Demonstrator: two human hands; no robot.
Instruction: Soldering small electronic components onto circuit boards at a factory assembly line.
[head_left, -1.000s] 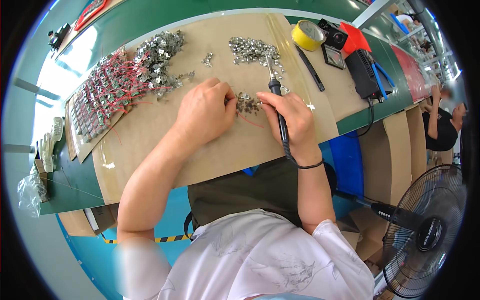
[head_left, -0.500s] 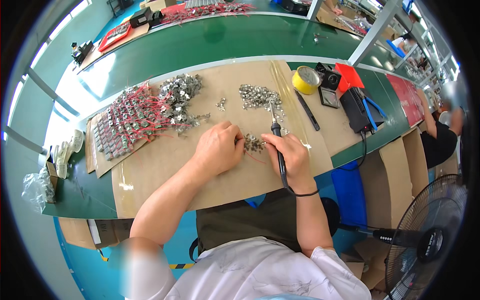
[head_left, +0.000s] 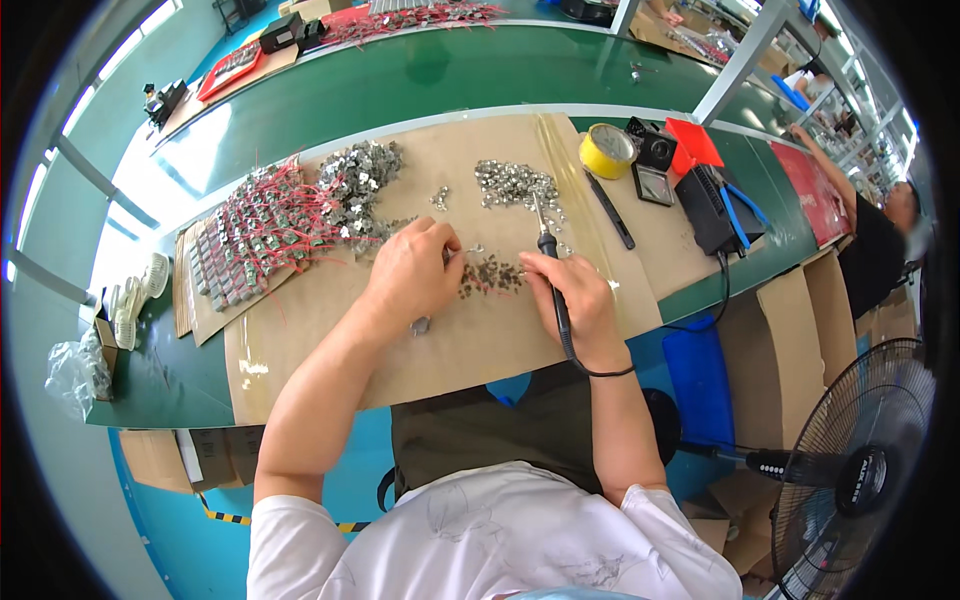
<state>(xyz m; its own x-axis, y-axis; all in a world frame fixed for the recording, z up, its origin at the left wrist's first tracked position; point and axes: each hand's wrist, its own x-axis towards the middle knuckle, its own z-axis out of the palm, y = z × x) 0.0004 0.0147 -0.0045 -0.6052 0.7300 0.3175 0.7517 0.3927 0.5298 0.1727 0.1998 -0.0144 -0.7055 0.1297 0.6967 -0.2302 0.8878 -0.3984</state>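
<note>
My right hand (head_left: 578, 305) is closed around a soldering iron (head_left: 562, 318), its metal tip pointing away from me at the near edge of a pile of small shiny metal parts (head_left: 515, 184). My left hand (head_left: 412, 268) has its fingers curled together over the brown board (head_left: 330, 355); what they pinch is mostly hidden. Between my hands lies a scatter of small dark brownish pieces (head_left: 490, 274). One small grey piece (head_left: 420, 326) rests beside my left wrist. Farther left, rows of grey components with red wires (head_left: 250, 235) adjoin a heap of silvery metal parts (head_left: 360, 185).
Right of the board's middle are a yellow tape roll (head_left: 607, 150), a black pen-like tool (head_left: 610, 213), a black soldering station (head_left: 708, 210) with a blue-handled tool, and a red bin (head_left: 693, 148). A fan (head_left: 855, 470) stands at lower right. Another person (head_left: 880, 250) works at far right.
My left hand has moved left, away from the dark pieces, and the grey piece now shows beside its wrist. The right hand with the soldering iron has shifted only slightly.
</note>
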